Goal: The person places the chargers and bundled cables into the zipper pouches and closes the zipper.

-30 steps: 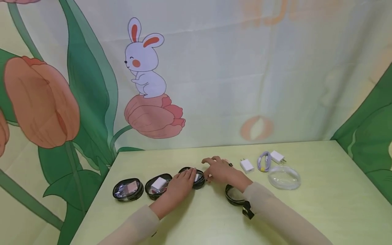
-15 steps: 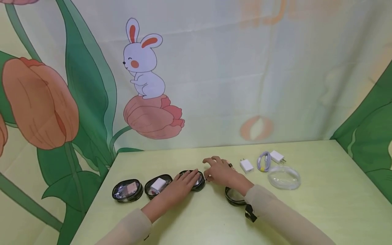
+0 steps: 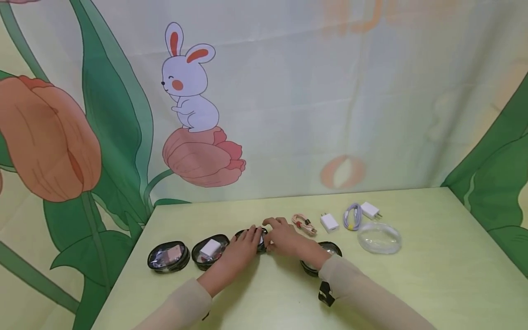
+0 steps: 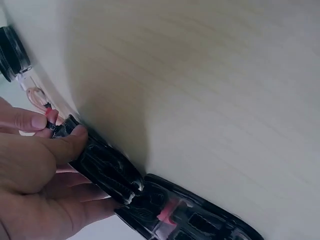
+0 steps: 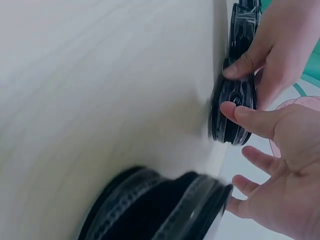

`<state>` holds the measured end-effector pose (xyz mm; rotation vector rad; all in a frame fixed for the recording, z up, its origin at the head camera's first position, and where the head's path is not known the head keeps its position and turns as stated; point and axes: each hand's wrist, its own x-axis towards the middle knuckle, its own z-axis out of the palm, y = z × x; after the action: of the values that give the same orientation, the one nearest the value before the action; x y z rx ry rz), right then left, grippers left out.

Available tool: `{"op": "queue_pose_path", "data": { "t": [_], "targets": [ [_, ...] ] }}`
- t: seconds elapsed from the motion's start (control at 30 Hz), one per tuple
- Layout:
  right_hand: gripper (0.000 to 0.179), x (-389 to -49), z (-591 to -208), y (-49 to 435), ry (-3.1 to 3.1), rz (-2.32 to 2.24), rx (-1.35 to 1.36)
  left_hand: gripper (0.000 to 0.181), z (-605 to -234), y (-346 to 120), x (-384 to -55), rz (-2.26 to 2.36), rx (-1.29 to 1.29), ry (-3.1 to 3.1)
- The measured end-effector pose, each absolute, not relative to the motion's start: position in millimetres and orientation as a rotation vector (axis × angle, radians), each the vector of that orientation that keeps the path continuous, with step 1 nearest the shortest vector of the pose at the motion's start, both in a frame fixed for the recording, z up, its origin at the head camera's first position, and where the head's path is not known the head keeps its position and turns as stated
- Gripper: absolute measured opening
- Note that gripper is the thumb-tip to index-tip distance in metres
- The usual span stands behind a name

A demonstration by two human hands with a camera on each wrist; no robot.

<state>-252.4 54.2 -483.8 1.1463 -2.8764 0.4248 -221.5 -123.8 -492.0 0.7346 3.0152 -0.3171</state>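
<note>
Near the middle of the table, my left hand [image 3: 240,251] grips a small oval pouch [image 4: 107,162] with black trim, its thumb on the zippered side and its fingers over the clear top. At the pouch's right end, my right hand [image 3: 284,238] pinches a small black zipper pull [image 4: 52,128] between thumb and index finger, the other fingers spread. Part of something white shows through the pouch's top. Left of it stands a second black-trimmed pouch [image 3: 200,260] with a white charger [image 3: 210,248] visible, and farther left a third pouch [image 3: 168,256] with a pinkish block inside.
Another black-trimmed pouch [image 3: 332,250] lies partly under my right forearm. Behind it are a pink cable [image 3: 304,224], a white charger [image 3: 329,222], a purple cable [image 3: 352,217] and another white charger [image 3: 371,211]. A clear oval case [image 3: 379,238] lies at right.
My right hand has shifted left, closer to the pouch and my left hand, uncovering the pink cable. My left hand stays on the pouch with slight finger movement.
</note>
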Motion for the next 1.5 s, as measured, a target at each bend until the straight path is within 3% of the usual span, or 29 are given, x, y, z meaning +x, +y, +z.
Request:
{"op": "queue_pose_path", "data": {
  "t": [0.3,0.57,1.0,1.5],
  "targets": [
    [0.005,-251,-485,46,-2.920,0.412,1.041,0.047,-486,-120,-222,-0.177,0.660,3.022],
    [0.008,-249,-489,58,-2.927,0.267,1.135,0.047,-486,-123,-218,-0.271,0.759,3.019],
    [0.022,-245,-450,122,-2.830,0.240,1.177,0.061,-483,-134,-207,-0.020,0.951,3.114],
    [0.037,-251,-450,187,-2.756,0.169,1.055,0.058,-465,-88,-189,-0.113,1.357,3.050]
  ]
}}
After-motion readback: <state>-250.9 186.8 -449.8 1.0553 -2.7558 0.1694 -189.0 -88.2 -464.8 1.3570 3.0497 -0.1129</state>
